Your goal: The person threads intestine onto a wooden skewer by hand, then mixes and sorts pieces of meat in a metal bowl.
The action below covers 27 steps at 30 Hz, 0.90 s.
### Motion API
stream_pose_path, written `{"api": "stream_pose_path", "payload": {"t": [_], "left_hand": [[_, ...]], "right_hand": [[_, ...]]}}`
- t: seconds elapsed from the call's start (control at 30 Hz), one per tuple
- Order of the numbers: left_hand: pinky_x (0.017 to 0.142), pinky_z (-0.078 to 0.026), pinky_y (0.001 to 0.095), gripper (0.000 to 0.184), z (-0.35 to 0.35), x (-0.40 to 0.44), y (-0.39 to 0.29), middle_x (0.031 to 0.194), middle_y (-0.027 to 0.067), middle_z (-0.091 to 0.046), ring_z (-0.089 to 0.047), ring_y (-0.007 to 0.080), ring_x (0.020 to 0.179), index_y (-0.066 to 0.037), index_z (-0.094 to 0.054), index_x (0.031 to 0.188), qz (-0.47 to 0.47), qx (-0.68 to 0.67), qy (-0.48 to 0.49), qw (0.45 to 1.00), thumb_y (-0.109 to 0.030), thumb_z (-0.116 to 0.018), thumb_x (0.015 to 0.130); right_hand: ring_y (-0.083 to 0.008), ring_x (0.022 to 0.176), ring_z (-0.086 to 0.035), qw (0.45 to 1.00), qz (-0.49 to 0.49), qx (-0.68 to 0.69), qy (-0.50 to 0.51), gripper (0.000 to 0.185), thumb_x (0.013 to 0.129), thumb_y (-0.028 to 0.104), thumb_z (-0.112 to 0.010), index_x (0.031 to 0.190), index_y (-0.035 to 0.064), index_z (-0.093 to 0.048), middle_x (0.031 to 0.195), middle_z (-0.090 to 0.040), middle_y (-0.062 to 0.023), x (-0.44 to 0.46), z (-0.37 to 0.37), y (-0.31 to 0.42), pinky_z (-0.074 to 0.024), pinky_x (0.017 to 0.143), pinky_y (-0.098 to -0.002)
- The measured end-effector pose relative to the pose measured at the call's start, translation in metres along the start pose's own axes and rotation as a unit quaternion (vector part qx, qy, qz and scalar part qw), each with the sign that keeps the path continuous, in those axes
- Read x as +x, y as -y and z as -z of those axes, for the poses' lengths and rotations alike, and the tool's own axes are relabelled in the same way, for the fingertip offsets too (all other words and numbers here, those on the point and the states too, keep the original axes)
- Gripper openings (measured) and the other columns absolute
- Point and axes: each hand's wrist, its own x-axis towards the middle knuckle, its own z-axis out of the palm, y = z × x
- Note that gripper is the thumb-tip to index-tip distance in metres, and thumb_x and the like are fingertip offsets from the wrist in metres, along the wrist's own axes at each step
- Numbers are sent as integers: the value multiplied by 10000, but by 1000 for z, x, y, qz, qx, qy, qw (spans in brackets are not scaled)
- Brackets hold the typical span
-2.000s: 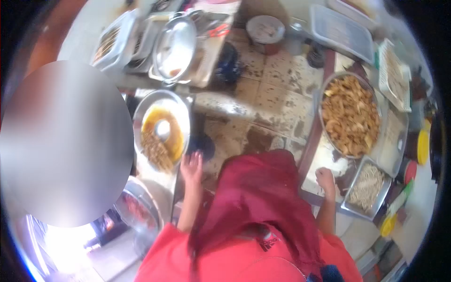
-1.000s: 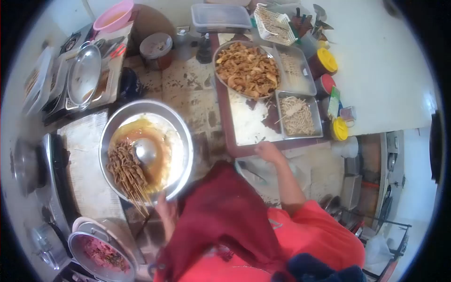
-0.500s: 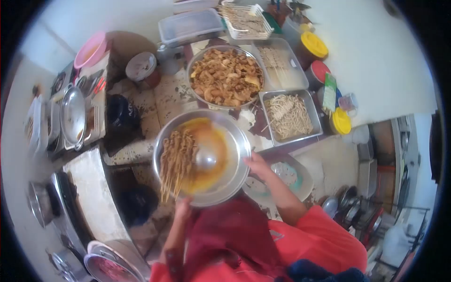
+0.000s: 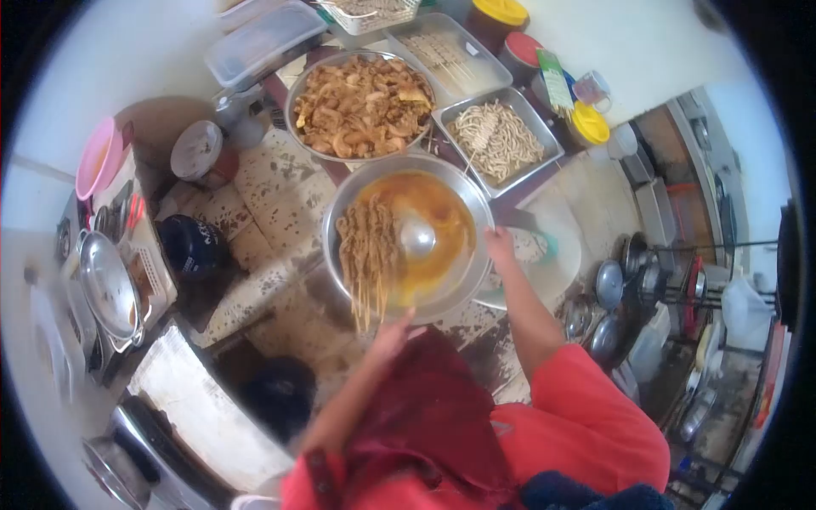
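Note:
A wide metal basin (image 4: pixel 463 293) sits in front of my body, its far rim by the oval tray of brown food. Skewered brown meat (image 4: pixel 368 242) lies in its left half, sticks pointing towards me, beside orange-brown sauce (image 4: pixel 442 204). My right hand (image 4: pixel 500 244) grips the basin's right rim, fingers closed. At the near rim, close to the stick ends, my left hand (image 4: pixel 396 333) is closed on the basin; part of its fingers is hidden.
Ahead stand a tray of brown food (image 4: pixel 361 106), a metal tray of pale strips (image 4: pixel 501 143) and a lidded clear box (image 4: pixel 265 41). A white-topped table edge (image 4: pixel 204 408) is at left, a wok-like pan (image 4: pixel 109 285) beyond it. Pans hang or stand at right.
The basin has gone from the left table into both my hands and across to the right, towards the food trays. The view has turned right with it.

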Motion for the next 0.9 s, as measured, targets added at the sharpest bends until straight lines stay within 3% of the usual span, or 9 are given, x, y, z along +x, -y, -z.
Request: {"api": "stream_pose_path", "payload": {"t": [0.17,0.27,0.33,0.43,0.57,0.63,0.7,0.77,0.9], "left_hand": [[880,-476,304,550,17,8,-5,1182,107,-543,-552,228,1040,-12,-419,1273,69,219,121,966,-163,-692,821],[947,-421,339,529,31,-2,-22,1216,159,-538,-522,274,1115,24,-423,1268,77,467,222,853,-190,-655,843],[946,-416,346,467,39,-19,-43,1215,199,-551,-524,297,1129,41,-470,1234,24,624,262,735,-251,-584,887],[944,-421,350,448,9,-40,-109,1185,194,-575,-544,302,1103,23,-474,1250,55,624,383,679,-253,-552,906],[927,-440,332,396,-6,-47,-175,1143,144,-608,-560,219,1073,10,-489,1246,80,534,390,746,-200,-552,916],[900,-459,309,379,21,-31,-200,1131,125,-608,-554,171,1060,-11,-489,1253,34,467,348,812,-173,-554,916],[899,-466,307,378,23,-24,-257,1122,126,-602,-562,180,1047,-3,-489,1241,10,483,289,827,-162,-565,907],[918,-470,342,388,33,-19,-302,1107,133,-594,-573,214,1031,15,-475,1240,80,383,121,912,-145,-568,898],[854,-483,337,337,56,-4,-358,1030,131,-615,-594,212,951,11,-504,1174,41,291,18,956,-135,-578,880]], "right_hand": [[-418,838,-599,979,14,-165,-122,351,825,306,-584,943,-25,-601,884,-628,-242,6,-22,-38,-470,787,-482],[-413,897,-601,971,37,-187,-144,361,815,309,-603,960,-21,-596,909,-628,-247,9,-16,-22,-469,804,-479],[-404,920,-599,981,-43,-137,-134,349,809,295,-620,963,-18,-599,911,-628,-249,8,-8,1,-470,795,-471],[-402,916,-598,983,-47,-111,-142,329,802,279,-635,954,-12,-605,898,-625,-249,20,-10,1,-470,782,-464],[-421,902,-591,982,-53,-115,-138,344,806,313,-621,931,-7,-613,894,-622,-253,7,-5,13,-463,773,-471],[-427,889,-589,978,-21,-147,-149,346,815,326,-607,913,-5,-614,893,-623,-250,14,-6,6,-459,770,-475],[-428,878,-588,969,-34,-184,-158,352,826,332,-590,882,-15,-602,904,-617,-258,6,-5,20,-456,768,-484],[-422,876,-590,970,-44,-170,-167,348,826,322,-592,881,-21,-594,903,-614,-262,4,-7,32,-456,769,-487],[-413,907,-580,964,-125,-156,-174,338,827,306,-590,942,-12,-584,929,-607,-257,-5,-8,52,-459,788,-482]]}}
